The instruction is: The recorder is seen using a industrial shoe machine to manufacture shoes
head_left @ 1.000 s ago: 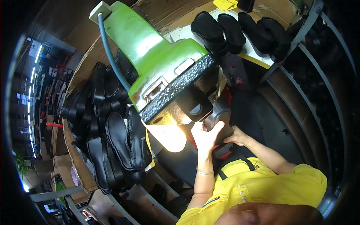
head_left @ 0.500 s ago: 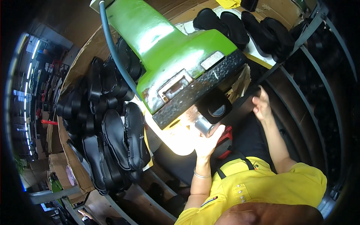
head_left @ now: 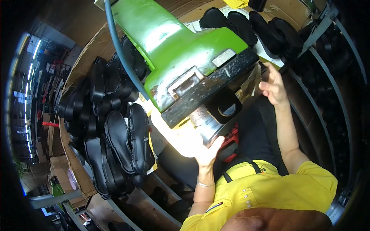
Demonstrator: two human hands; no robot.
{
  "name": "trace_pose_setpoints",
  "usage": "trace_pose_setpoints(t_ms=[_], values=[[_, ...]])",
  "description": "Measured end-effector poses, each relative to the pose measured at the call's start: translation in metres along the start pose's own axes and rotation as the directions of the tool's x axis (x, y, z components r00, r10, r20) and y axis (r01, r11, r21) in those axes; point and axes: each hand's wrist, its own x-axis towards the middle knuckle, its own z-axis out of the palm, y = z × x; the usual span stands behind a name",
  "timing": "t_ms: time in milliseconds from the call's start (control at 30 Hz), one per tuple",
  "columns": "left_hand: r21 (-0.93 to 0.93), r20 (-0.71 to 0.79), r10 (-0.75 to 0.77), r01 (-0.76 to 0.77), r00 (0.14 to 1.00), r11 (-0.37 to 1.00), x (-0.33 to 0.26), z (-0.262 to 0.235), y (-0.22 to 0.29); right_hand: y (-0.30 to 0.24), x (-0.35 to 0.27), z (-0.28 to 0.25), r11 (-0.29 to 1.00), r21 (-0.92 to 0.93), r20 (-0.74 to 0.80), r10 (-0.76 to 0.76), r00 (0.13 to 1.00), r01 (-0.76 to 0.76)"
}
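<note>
Green machine head (head_left: 173,50) hangs over the middle; black soles (head_left: 118,142) pile up at left. Shiny dark shoe piece (head_left: 212,133) sits under the head, mostly hidden. Left hand (head_left: 206,154) is at its near end, thumb spread, fingers washed out, so can't tell the grip. Right hand (head_left: 274,89) is farther off at right, fingers half-curled; can't tell if it's pinching anything. Piece looks light, stiffish, smooth enough to slip, glossy face probably scuffs; hold by the edges.
</note>
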Motion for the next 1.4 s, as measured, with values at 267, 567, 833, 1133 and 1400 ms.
trace_pose_setpoints(t_ms=[267, 567, 833, 1133, 1400], values=[[0.324, 0.050, 0.100, -0.111, 0.994, 0.939, 0.012, 0.005, -0.022, -0.019, 0.028, -0.010, 0.994, -0.076, 0.030, -0.071, 0.997, 0.073], [0.177, 0.078, 0.260, -0.270, 0.962, 0.946, 0.017, -0.022, -0.003, -0.004, 0.018, 0.012, 0.999, 0.039, 0.101, 0.027, 0.995, -0.031], [-0.185, -0.043, 0.180, -0.185, 0.983, 0.965, 0.021, -0.035, 0.032, 0.012, -0.017, 0.040, 0.993, 0.024, 0.021, 0.117, 0.993, -0.117], [-0.021, -0.135, 0.106, -0.109, 0.985, 0.994, 0.013, -0.063, 0.041, 0.028, -0.035, 0.065, 0.975, 0.077, -0.038, 0.212, 0.977, -0.208], [0.023, -0.131, 0.113, -0.111, 0.985, 0.994, -0.010, -0.068, 0.023, 0.028, -0.029, 0.063, 0.986, 0.031, 0.028, 0.162, 0.986, -0.163]])
